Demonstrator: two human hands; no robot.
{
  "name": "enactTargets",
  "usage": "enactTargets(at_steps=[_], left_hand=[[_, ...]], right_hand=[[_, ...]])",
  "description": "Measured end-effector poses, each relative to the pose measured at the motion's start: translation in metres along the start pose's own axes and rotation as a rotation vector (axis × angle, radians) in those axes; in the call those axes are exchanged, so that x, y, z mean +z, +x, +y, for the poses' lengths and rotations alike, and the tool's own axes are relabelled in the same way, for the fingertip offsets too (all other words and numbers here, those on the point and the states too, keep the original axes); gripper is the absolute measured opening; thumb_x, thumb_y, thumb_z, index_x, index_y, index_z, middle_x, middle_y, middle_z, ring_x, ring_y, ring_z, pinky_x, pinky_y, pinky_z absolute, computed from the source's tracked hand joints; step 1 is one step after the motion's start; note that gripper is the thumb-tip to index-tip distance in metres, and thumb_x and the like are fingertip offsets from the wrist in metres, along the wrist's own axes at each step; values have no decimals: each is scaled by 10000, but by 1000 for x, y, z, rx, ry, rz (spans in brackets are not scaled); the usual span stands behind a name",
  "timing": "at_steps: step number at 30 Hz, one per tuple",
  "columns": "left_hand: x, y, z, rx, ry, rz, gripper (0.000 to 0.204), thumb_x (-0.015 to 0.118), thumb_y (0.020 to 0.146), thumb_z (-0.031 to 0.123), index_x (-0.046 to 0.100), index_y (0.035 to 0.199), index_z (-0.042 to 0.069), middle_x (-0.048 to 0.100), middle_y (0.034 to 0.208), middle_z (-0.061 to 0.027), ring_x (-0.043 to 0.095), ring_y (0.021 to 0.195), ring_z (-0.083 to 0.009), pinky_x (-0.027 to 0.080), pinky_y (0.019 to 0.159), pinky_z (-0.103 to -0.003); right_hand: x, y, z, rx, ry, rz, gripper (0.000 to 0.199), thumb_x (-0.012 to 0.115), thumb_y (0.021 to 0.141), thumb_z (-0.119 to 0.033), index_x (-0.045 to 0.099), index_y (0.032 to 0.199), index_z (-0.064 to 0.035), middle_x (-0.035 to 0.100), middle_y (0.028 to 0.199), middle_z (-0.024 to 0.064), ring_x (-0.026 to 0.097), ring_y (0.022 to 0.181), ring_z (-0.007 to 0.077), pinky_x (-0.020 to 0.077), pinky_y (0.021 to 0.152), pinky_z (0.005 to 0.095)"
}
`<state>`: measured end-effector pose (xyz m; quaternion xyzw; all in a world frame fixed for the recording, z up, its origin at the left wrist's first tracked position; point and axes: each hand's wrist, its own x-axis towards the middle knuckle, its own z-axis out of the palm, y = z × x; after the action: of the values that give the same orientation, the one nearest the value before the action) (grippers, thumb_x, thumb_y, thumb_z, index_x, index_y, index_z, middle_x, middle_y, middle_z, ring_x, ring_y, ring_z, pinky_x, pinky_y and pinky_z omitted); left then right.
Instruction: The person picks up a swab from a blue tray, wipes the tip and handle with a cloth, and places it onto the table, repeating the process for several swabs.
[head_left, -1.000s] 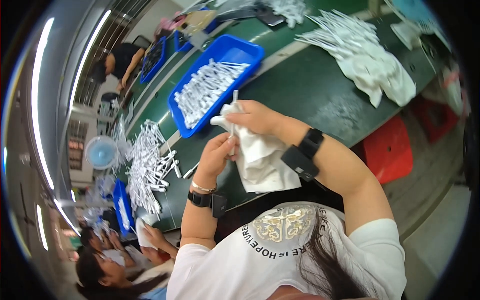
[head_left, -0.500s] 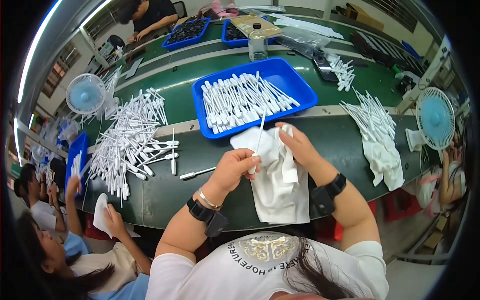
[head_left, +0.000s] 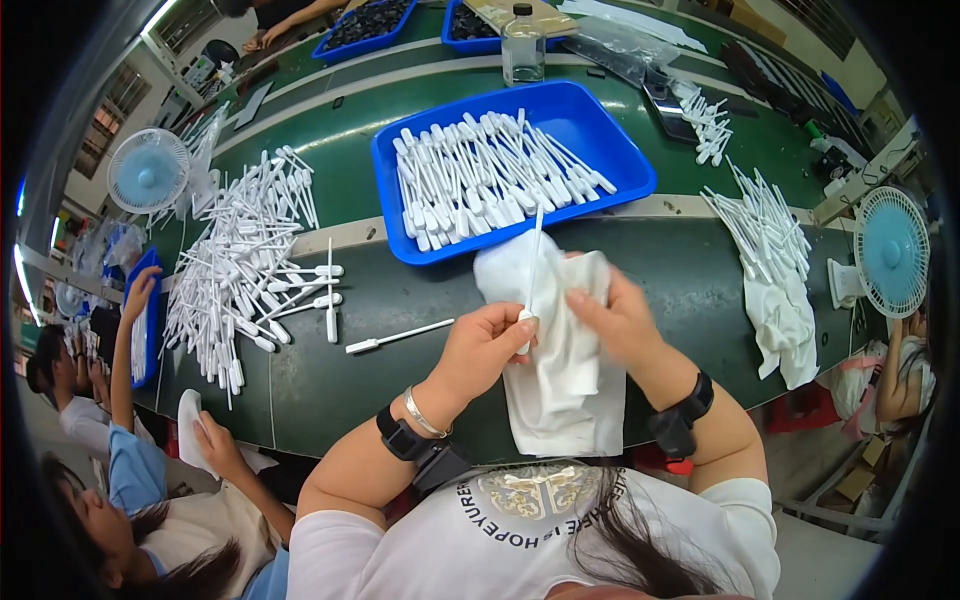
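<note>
Between the thumb and fingers of my left hand (head_left: 490, 345), a thin white stick with a thicker end (head_left: 535, 270) is gripped by that end, its slim shaft pointing up. My right hand (head_left: 622, 312), slightly blurred, holds bunched white cloth (head_left: 565, 400) just right of the stick; whether cloth and stick touch, I cannot tell. The cloth hangs down over the bench's near edge. A blue tray (head_left: 600, 130) of similar sticks stands beyond my hands. One loose stick (head_left: 400, 336) lies left of my left hand, near a large heap of sticks (head_left: 245, 265).
On the right, more sticks (head_left: 765, 230) lie beside another white cloth (head_left: 783, 325) and a fan (head_left: 892, 252). Another fan (head_left: 148, 170) stands at left. A clear bottle (head_left: 523, 50) is behind the tray. A co-worker at lower left holds a white cloth (head_left: 192, 432).
Both hands have shifted slightly within the picture with the stick and cloth. My right thumb now presses across the cloth, closer to the stick. The co-worker's raised hand has gone up to the left-hand tray.
</note>
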<state>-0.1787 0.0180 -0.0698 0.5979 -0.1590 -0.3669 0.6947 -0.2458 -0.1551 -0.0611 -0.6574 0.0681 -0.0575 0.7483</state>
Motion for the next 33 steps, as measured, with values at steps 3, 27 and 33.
enactTargets(at_steps=[3, 27, 33], left_hand=[[3, -3, -3, 75, 161, 31, 185, 580, 827, 192, 579, 858, 10, 590, 730, -31, 526, 609, -82, 448, 553, -224], [3, 0, -16, 43, 131, -93, 231, 492, 882, 208, 557, 897, -13, 538, 685, -13, 480, 589, -78, 398, 538, -213], [-7, 3, -8, -234, -434, -482, 266, 439, 907, 236, 555, 897, -3, 496, 644, -11, 387, 516, -83, 332, 469, -205]], right_hand=[[16, -7, 8, 34, 89, -55, 261, 537, 854, -175, 536, 1047, 0, 551, 974, 49, 512, 872, 106, 413, 778, 259], [22, -5, 9, 112, 20, -39, 217, 559, 850, -166, 532, 1003, -14, 588, 869, 34, 561, 734, 87, 464, 642, 226], [13, -6, -14, 40, 275, 125, 242, 568, 849, -190, 526, 1012, -16, 585, 863, 23, 557, 729, 79, 458, 641, 223]])
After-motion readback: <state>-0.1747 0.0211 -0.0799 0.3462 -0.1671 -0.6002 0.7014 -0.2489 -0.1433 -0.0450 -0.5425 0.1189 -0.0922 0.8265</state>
